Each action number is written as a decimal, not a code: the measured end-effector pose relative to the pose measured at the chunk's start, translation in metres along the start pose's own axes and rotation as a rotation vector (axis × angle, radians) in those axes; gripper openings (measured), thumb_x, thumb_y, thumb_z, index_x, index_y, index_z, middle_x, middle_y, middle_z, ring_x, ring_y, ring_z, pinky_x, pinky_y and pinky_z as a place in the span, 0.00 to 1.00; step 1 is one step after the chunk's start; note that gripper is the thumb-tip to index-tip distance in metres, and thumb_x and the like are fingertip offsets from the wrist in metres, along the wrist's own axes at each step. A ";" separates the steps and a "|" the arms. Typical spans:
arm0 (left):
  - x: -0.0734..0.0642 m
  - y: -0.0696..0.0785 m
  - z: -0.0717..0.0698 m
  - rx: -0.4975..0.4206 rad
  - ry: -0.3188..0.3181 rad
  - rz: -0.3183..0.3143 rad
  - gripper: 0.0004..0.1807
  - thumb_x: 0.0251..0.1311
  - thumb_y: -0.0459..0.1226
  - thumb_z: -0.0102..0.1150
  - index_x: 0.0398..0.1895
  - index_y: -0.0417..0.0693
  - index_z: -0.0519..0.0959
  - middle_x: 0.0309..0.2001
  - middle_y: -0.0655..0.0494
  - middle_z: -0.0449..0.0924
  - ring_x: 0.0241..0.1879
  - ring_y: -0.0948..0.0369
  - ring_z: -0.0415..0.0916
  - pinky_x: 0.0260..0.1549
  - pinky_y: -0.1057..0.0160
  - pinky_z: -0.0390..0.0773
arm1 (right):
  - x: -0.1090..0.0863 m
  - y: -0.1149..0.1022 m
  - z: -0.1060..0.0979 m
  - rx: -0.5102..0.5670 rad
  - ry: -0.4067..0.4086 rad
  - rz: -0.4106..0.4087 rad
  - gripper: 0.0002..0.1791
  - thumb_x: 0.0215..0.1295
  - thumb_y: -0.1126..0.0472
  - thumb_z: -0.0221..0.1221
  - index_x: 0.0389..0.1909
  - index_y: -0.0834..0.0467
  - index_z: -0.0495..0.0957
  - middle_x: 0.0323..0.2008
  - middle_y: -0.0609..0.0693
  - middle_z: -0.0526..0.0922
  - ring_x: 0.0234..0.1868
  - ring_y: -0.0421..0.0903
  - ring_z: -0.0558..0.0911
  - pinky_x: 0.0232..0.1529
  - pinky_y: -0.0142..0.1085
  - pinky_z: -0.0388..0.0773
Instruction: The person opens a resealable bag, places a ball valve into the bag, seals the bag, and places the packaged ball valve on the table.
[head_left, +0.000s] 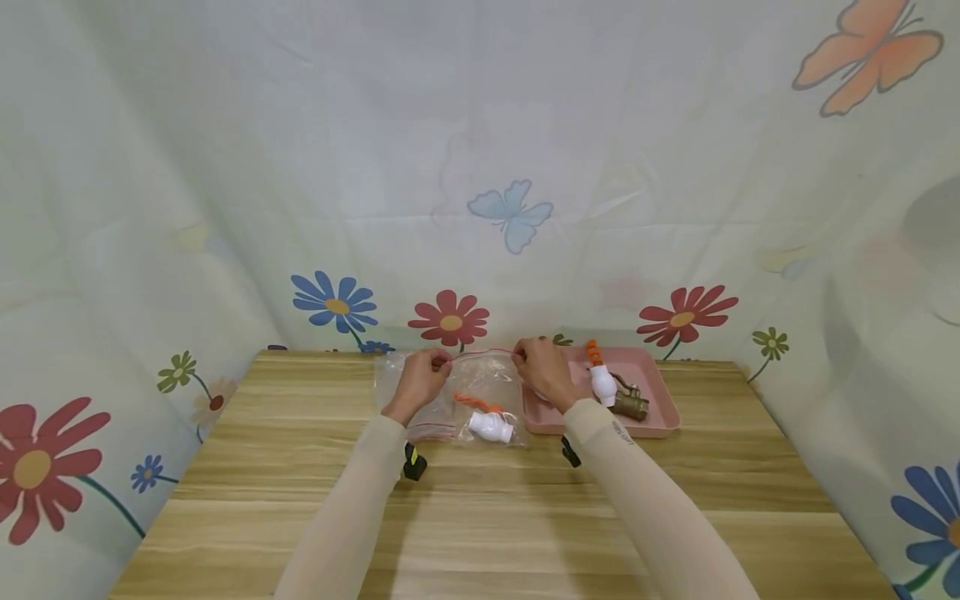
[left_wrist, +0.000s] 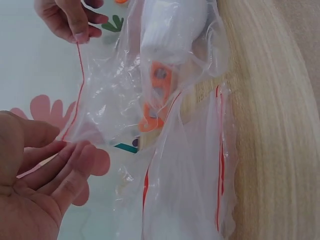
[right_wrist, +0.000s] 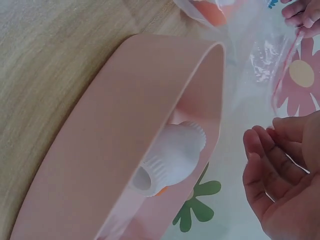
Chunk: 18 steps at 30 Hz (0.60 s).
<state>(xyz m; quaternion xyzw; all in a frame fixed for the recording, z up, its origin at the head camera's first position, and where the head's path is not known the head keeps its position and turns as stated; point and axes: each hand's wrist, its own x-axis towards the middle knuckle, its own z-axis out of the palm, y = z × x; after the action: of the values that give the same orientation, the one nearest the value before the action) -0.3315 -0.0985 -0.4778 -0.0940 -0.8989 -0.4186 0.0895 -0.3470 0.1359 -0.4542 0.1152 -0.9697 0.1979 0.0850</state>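
Note:
A clear zip bag (head_left: 483,375) with a red seal line stands upright on the table, its mouth stretched between both hands. My left hand (head_left: 422,379) pinches the left end of the mouth between thumb and fingers. At the other end, my right hand (head_left: 545,371) pinches the red-lined edge. Low in the bag lies a white plastic valve (head_left: 491,427) with an orange handle. Flat zip bags (left_wrist: 190,165) with red seals lie left of it, under my left hand. In the left wrist view, the seal line (left_wrist: 81,80) runs taut from hand to hand.
On the right, a pink tray (head_left: 663,427) stands beside the bag, partly under my right forearm. It holds another white valve (head_left: 603,385) with an orange handle and an olive-brown metal valve (head_left: 632,405). A flower-printed cloth (head_left: 525,292) hangs behind the wooden table (head_left: 480,517).

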 end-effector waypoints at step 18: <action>-0.013 0.006 -0.012 0.030 -0.036 0.032 0.22 0.65 0.38 0.59 0.61 0.42 0.76 0.60 0.43 0.78 0.57 0.45 0.77 0.54 0.48 0.79 | -0.014 -0.006 -0.021 0.103 -0.020 -0.038 0.23 0.68 0.60 0.57 0.64 0.56 0.73 0.56 0.56 0.81 0.50 0.53 0.82 0.48 0.47 0.80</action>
<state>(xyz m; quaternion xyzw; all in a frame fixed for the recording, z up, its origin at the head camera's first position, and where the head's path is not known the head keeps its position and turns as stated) -0.3165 -0.1054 -0.4687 -0.1147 -0.9049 -0.4017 0.0816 -0.3299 0.1418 -0.4363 0.1396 -0.9568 0.2446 0.0728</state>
